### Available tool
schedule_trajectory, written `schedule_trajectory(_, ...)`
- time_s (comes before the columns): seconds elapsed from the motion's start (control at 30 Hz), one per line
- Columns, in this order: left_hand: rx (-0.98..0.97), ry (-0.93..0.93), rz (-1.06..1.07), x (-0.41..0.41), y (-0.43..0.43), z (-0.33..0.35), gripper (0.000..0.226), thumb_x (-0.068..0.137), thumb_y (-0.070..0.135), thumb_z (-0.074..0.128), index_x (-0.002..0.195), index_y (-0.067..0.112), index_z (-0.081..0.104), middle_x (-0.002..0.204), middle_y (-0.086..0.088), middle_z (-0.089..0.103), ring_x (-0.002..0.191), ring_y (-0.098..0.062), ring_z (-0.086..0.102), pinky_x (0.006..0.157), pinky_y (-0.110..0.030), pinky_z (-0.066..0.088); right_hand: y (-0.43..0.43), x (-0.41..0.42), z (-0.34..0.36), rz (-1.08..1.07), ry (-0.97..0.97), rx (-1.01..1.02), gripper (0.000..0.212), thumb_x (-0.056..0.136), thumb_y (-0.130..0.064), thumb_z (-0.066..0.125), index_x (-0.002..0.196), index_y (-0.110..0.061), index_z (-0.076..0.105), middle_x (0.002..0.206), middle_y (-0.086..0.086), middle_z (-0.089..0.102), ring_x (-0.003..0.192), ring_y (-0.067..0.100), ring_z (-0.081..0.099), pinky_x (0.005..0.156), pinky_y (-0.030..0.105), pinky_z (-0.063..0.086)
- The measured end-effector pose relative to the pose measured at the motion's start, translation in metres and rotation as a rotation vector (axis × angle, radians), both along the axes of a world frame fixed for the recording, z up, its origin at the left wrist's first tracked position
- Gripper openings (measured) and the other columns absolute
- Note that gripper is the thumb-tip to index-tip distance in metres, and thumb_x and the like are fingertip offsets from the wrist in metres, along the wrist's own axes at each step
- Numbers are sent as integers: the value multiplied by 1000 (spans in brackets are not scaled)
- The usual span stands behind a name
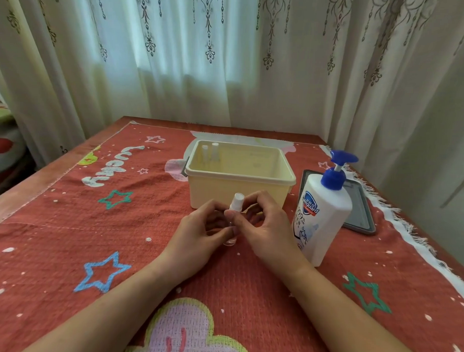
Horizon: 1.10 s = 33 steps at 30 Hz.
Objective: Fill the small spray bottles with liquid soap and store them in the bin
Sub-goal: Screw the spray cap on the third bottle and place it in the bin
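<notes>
Small spray bottle: frame centre, upright, just in front of bin. Left hand grip curls round the clear body; right hand grip pinches the white sprayer collar. Judged light, thin-walled, slippery if soapy: steady the body, twist at the collar.

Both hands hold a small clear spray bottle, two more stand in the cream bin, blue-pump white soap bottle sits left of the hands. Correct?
No. Head view: the white plastic soap bottle with blue pump stands right of the right hand, not left. Rest holds.
</notes>
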State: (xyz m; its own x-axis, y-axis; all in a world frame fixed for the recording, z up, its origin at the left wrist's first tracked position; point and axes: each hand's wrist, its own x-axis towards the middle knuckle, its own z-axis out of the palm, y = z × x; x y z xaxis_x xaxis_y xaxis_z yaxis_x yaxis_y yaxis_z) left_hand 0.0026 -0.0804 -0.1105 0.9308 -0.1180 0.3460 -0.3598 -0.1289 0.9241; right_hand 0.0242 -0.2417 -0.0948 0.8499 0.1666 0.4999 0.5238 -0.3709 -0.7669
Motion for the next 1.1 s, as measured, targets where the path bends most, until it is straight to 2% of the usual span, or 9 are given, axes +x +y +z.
schedule_trajectory(0.07, -1, -3, 7, 0, 0, 0, 22, 87, 4, 74, 105, 11, 64, 98, -6, 77, 95, -17, 75, 86, -35, 60, -1, 0, 0, 34, 0, -9, 23, 86, -36, 75, 102, -22, 64, 98, -6, 65, 87, 11, 64, 75, 23, 52)
schedule_trajectory(0.17, 4, -10, 15, 0, 1, 0, 23, 86, 6, 75, 105, 14, 65, 98, -7, 76, 94, -17, 75, 86, -35, 60, -2, 1, 2, 97, -50, -52, 18, 92, -28, 70, 108, -19, 69, 104, -7, 62, 97, 13, 63, 82, 24, 51)
schedule_trajectory(0.27, 8, -6, 19, 1, 2, -1, 25, 86, 7, 75, 107, 15, 65, 98, -7, 76, 94, -17, 75, 86, -36, 60, -2, 2, 2, 73, -84, -60, 12, 90, -25, 72, 99, -17, 70, 99, -6, 62, 94, 13, 62, 81, 25, 50)
schedule_trajectory(0.4, 16, -8, 13, 2, 1, -2, 24, 87, 5, 74, 105, 16, 65, 98, -6, 77, 95, -18, 75, 86, -36, 60, 1, 0, 0, -7, -62, -35, 20, 85, -34, 76, 92, -20, 65, 93, -6, 64, 88, 10, 63, 79, 32, 51)
schedule_trajectory(0.6, -9, -12, 21, 2, 2, -2, 24, 86, 6, 75, 103, 19, 65, 97, -9, 75, 94, -20, 74, 85, -35, 60, -2, -1, 3, 91, -65, -58, 21, 94, -29, 68, 111, -18, 69, 109, -7, 61, 107, 12, 61, 92, 31, 50)
schedule_trajectory(0.7, -6, -7, 26, 2, 2, -3, 25, 86, 5, 75, 105, 16, 65, 96, -10, 75, 93, -20, 74, 86, -37, 60, -1, -1, 3, 76, -95, -69, 16, 93, -25, 69, 106, -17, 72, 107, -7, 62, 106, 11, 61, 90, 29, 51)
schedule_trajectory(0.83, -12, 5, 24, 2, 1, -3, 23, 86, 3, 74, 103, 15, 65, 96, -8, 77, 94, -18, 75, 85, -34, 60, 1, 1, 2, 21, -89, -59, 16, 86, -28, 75, 97, -18, 69, 99, -6, 63, 96, 11, 63, 85, 33, 51)
schedule_trajectory(1.03, -19, -2, 30, 2, 1, -2, 23, 85, 5, 76, 103, 15, 64, 95, -9, 76, 92, -19, 75, 83, -32, 60, -1, -1, 3, 83, -87, -72, 20, 93, -25, 69, 111, -17, 68, 107, -7, 61, 105, 11, 61, 90, 28, 51)
schedule_trajectory(1.1, -18, -2, 32, 2, 1, -2, 25, 84, 5, 76, 104, 15, 65, 95, -9, 75, 91, -19, 75, 83, -31, 60, -2, 0, 4, 93, -97, -78, 18, 94, -24, 68, 109, -16, 70, 108, -6, 62, 106, 11, 61, 90, 28, 51)
